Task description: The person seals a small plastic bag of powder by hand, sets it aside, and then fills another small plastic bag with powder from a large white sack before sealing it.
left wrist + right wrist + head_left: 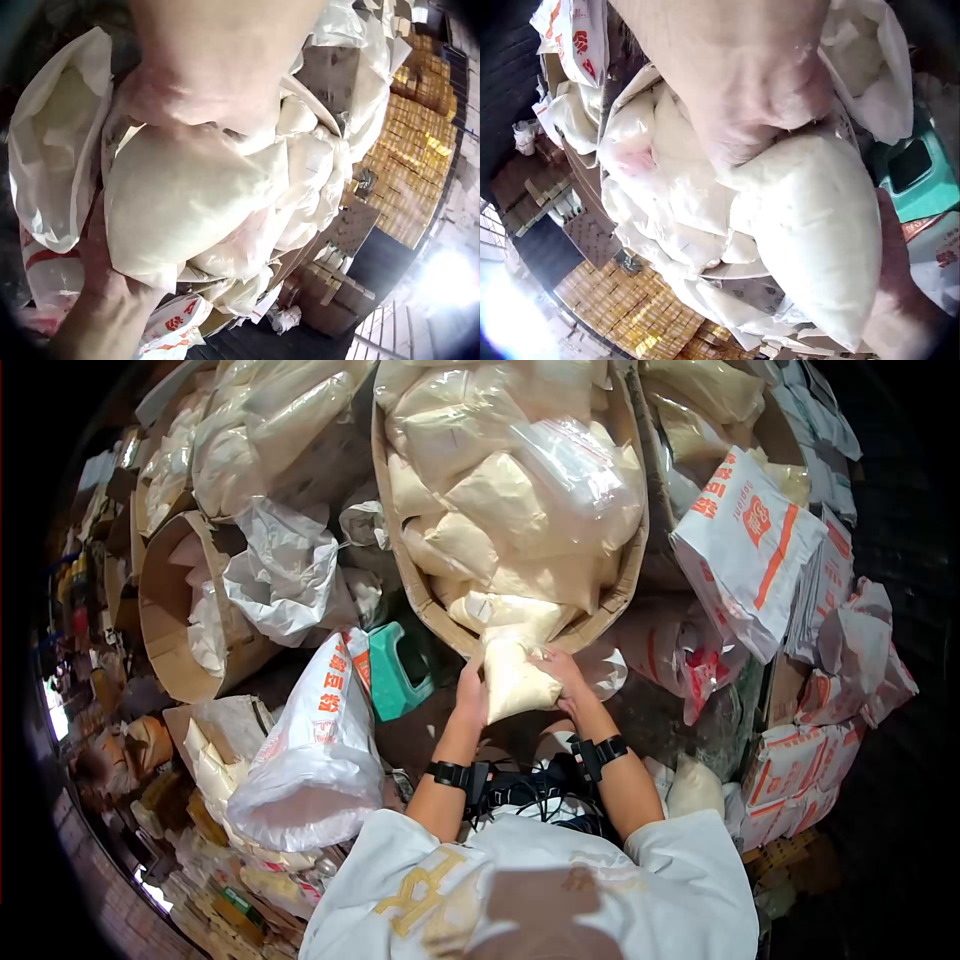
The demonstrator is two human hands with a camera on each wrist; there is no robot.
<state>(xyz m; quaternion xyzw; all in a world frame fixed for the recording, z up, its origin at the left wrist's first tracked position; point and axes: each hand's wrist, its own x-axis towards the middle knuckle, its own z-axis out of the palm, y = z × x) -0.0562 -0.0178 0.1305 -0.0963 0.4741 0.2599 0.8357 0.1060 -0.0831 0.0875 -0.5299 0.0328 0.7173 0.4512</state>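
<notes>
A plump clear plastic bag of cream-coloured powder (522, 678) is held between both hands, over the near rim of a large cardboard drum (440, 622). My left hand (471, 692) grips its left side and my right hand (566, 676) its right side. In the left wrist view the back of the left hand (202, 105) covers part of the bag (187, 202). Seen from the right wrist, the right hand (772, 97) holds the bag's upper end, its fingertips hidden. Similar filled bags (500, 500) fill the drum.
A flat pack of empty clear bags (580, 460) lies on the filled ones. An open white woven sack (320, 760) and a green plastic container (395, 672) stand at left. Printed white sacks (750, 550) lean at right. Another cardboard drum (165, 610) is farther left.
</notes>
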